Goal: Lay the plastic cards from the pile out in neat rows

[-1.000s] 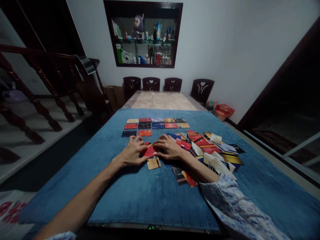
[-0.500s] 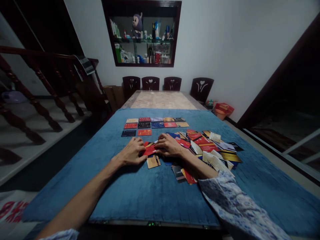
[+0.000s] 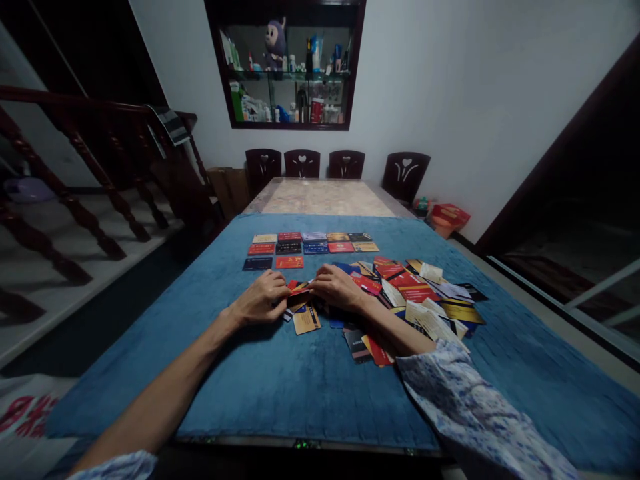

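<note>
My left hand (image 3: pixel 261 297) and my right hand (image 3: pixel 336 288) are closed on the two ends of some red cards (image 3: pixel 299 288), held between them and tilted just over the cloth. Fingers hide part of these cards, so I cannot tell how many there are. Right below lies a gold card (image 3: pixel 307 321), with other card edges around it. Beyond my hands, bank-style cards are laid out in rows, among them an orange-red card (image 3: pixel 289 263) and a dark blue card (image 3: pixel 257 264). My right forearm reaches over the near edge of a loose heap of cards (image 3: pixel 407 287).
A blue cloth (image 3: pixel 225 380) covers the near part of the table, and its pale top (image 3: pixel 330 199) shows at the far end. Several dark chairs (image 3: pixel 302 164) stand behind it. A wooden railing (image 3: pixel 80 167) runs along the left side.
The red card that lay flat between my hands is now tipped up, its face turned away. More of the cards beneath it show. The view has shifted slightly.
</note>
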Available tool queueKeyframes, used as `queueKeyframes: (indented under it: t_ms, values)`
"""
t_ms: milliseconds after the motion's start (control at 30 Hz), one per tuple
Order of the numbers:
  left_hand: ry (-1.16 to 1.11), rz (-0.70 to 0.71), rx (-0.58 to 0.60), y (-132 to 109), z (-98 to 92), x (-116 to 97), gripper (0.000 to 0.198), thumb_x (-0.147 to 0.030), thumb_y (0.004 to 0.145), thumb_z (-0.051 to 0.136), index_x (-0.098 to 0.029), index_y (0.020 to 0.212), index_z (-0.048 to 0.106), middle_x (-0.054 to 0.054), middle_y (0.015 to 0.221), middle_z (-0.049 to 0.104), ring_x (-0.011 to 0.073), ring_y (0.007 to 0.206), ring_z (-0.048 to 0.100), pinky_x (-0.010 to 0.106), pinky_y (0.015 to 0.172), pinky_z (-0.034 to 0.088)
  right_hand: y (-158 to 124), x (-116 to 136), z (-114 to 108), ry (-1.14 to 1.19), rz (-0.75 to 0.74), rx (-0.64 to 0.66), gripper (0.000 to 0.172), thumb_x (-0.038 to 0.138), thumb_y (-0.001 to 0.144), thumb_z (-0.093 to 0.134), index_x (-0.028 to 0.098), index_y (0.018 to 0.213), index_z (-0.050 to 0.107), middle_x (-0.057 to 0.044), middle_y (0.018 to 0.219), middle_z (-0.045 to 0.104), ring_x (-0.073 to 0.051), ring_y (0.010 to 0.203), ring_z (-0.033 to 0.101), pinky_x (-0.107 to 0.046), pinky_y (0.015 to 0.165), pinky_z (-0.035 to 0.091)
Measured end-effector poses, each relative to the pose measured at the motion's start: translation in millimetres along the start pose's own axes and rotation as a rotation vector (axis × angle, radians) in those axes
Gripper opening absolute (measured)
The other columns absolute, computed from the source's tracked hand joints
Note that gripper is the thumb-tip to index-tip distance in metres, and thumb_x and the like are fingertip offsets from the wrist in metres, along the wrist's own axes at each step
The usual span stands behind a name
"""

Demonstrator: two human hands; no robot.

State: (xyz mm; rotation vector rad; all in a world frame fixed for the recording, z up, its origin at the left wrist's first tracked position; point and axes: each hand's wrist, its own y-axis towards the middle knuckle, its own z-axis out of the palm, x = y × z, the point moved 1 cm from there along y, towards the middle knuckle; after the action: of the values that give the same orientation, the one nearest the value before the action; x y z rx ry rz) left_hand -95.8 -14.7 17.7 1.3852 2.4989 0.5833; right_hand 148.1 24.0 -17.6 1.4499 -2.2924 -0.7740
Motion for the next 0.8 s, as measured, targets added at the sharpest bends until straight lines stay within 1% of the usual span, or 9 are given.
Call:
queueKeyframes:
  t_ms: [100, 200, 300, 467, 667, 800]
  values:
    - [0.030, 0.027, 0.011, 0, -1.1, 1, 0.023, -0.015, 0.082, 0.052, -0.015, 0.095, 0.071, 0.010, 0.091, 0.067, 0.0223, 0.089, 0.059, 0.038, 0.081, 0.046, 0, -1, 0, -0.001, 0.034, 0.010, 0.030, 0.032, 0.102, 0.047, 0.020, 0.110, 0.073, -0.009, 0.088, 0.073, -0.020, 0.088, 0.056, -0.032, 0.077, 0.045]
    - [0.055, -0.020, 0.025, 1, -1.2, 2, 0.026, -0.012, 0.086, 0.048, -0.014, 0.098, 0.070, 0.011, 0.090, 0.068, 0.0221, 0.087, 0.060, 0.037, 0.080, 0.046, 0, -2, 0, -0.002, 0.083, 0.048, 0.031, 0.030, 0.103, 0.045, 0.021, 0.110, 0.073, -0.008, 0.086, 0.072, -0.019, 0.087, 0.056, -0.031, 0.076, 0.045]
    - [0.023, -0.082, 0.025, 2, 0.7, 4, 0.028, -0.012, 0.088, 0.047, -0.015, 0.105, 0.069, 0.010, 0.091, 0.069, 0.0219, 0.087, 0.061, 0.037, 0.080, 0.047, 1, -2, 1, -0.006, 0.144, 0.065, 0.029, 0.028, 0.102, 0.046, 0.020, 0.111, 0.072, -0.008, 0.085, 0.072, -0.019, 0.088, 0.057, -0.032, 0.078, 0.043]
    - [-0.073, -0.182, -0.059, 0, 7.0, 8, 0.023, -0.014, 0.090, 0.051, -0.017, 0.105, 0.068, 0.009, 0.095, 0.072, 0.0214, 0.088, 0.063, 0.038, 0.082, 0.049, 2, -2, 1, 0.001, 0.239, 0.057, 0.026, 0.023, 0.100, 0.050, 0.020, 0.114, 0.071, -0.009, 0.092, 0.073, -0.020, 0.091, 0.057, -0.032, 0.078, 0.041]
    - [-0.153, -0.283, -0.124, -3, 16.1, 10, 0.031, -0.012, 0.088, 0.052, -0.017, 0.117, 0.064, 0.008, 0.107, 0.072, 0.0198, 0.098, 0.065, 0.034, 0.088, 0.052, 3, 0, -2, -0.002, 0.313, 0.054, 0.030, 0.023, 0.101, 0.047, 0.020, 0.122, 0.067, -0.011, 0.097, 0.071, -0.021, 0.093, 0.057, -0.033, 0.080, 0.040]
    - [-0.192, -0.310, -0.137, -4, 20.7, 11, 0.034, -0.013, 0.087, 0.053, -0.019, 0.119, 0.062, 0.007, 0.112, 0.071, 0.0200, 0.101, 0.065, 0.035, 0.091, 0.052, 5, 3, -6, -0.021, 0.345, 0.067, 0.030, 0.025, 0.101, 0.048, 0.020, 0.125, 0.064, -0.010, 0.097, 0.068, -0.021, 0.094, 0.056, -0.032, 0.080, 0.039]
